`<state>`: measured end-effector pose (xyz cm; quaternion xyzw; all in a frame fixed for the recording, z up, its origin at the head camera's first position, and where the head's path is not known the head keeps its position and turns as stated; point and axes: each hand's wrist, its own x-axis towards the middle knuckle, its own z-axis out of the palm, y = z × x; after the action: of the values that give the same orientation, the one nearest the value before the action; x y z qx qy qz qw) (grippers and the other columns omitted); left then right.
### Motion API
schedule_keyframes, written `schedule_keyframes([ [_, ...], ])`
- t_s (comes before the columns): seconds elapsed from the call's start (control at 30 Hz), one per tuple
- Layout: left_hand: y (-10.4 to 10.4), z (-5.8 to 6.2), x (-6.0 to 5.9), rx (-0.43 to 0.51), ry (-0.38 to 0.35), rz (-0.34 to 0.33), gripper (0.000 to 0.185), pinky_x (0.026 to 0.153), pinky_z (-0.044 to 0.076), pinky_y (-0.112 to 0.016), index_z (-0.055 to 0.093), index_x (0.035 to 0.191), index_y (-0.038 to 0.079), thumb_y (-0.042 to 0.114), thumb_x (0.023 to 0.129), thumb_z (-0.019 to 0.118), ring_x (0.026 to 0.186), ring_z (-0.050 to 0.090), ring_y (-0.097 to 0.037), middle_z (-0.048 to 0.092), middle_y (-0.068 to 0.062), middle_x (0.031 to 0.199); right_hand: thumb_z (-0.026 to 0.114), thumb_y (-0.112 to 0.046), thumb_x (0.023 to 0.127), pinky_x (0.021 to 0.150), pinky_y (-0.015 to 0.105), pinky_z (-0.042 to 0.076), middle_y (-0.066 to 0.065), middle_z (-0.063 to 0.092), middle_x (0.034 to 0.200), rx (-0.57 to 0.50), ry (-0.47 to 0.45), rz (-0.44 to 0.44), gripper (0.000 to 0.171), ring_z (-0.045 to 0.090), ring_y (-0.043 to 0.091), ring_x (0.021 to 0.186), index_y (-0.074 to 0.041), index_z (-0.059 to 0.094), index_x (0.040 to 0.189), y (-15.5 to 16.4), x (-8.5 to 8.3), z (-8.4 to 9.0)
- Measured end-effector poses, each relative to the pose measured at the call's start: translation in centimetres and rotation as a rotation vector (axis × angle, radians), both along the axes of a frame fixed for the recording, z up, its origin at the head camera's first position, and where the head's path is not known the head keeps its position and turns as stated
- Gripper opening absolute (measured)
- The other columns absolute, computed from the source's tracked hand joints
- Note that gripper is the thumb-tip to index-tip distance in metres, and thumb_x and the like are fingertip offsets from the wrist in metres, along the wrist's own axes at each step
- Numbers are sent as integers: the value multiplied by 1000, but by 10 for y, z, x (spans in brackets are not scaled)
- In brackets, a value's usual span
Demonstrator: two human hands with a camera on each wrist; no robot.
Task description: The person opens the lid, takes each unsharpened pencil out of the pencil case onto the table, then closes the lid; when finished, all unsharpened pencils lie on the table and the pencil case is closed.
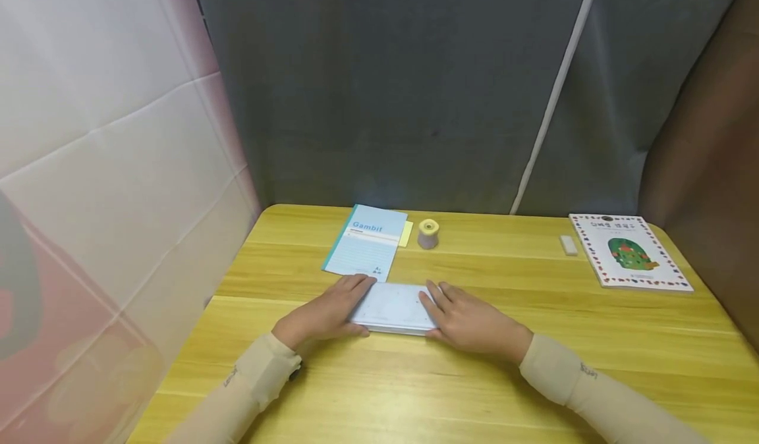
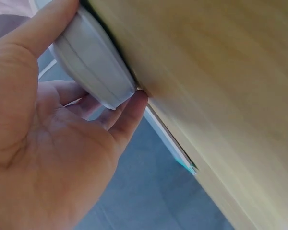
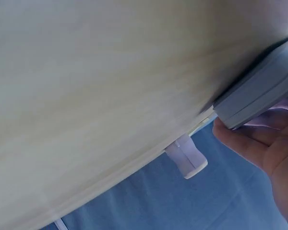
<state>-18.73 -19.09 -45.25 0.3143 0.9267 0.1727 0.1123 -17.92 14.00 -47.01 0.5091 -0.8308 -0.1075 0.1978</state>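
Across the lower half of the head view spreads your yellow wooden table point(image 1: 593, 365). Near its upper right corner lies a picture book point(image 1: 630, 252) with a green drawing on its cover, and in the upper middle a pale blue notebook point(image 1: 366, 241) marked Gambit. At the centre of the frame sits a flat white case point(image 1: 391, 307), lying on the tabletop just below the notebook. Your left hand point(image 1: 326, 313) grips its left end, thumb and fingers curled round the edge; your right hand point(image 1: 468, 320) holds the right end likewise. Beside the notebook stands a small yellow-topped cylinder point(image 1: 428, 233); a white eraser point(image 1: 568, 245) lies left of the book.
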Motion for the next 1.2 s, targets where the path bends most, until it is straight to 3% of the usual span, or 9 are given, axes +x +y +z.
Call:
schedule_keyframes([
  [0.23,2,0,0,2,20,-26,98,126,36,-56,30,163,-2,39,92,84,153,37,-40,37,-22,166,50,-49,112,106,48,58,34,64,140,-9,73,41,64,71,44,120,6,59,143,3,1,-2],
  [0.63,3,1,-1,21,2,-13,100,126,35,-57,30,164,-2,38,90,86,154,36,-41,35,-23,167,34,-45,116,107,49,57,34,63,141,-25,71,36,63,70,45,123,6,58,143,5,1,-8],
  [0.73,3,1,-2,22,3,-20,101,126,35,-57,30,164,-2,38,91,86,155,36,-41,35,-22,168,37,-44,116,107,50,57,35,63,142,-18,45,33,62,70,46,125,7,58,144,6,1,-6],
  [0.87,2,0,-5,40,3,-23,101,125,38,-56,32,163,-1,36,88,89,152,38,-39,38,-20,165,55,-36,112,105,48,58,29,65,143,-102,-117,6,52,70,41,127,4,58,145,7,-3,3],
  [0.97,2,-1,-9,72,1,1,102,122,42,-54,38,160,2,34,82,94,146,44,-34,44,-16,161,60,-31,109,106,46,58,23,67,144,-197,-273,-25,49,70,36,129,0,57,148,8,-7,10],
  [1.2,3,-2,-8,219,-74,143,125,122,42,-54,33,161,2,29,63,106,139,51,-35,47,-22,154,48,-36,114,114,45,53,8,68,146,-323,-569,-97,45,67,25,134,-11,57,150,13,-24,16],
])
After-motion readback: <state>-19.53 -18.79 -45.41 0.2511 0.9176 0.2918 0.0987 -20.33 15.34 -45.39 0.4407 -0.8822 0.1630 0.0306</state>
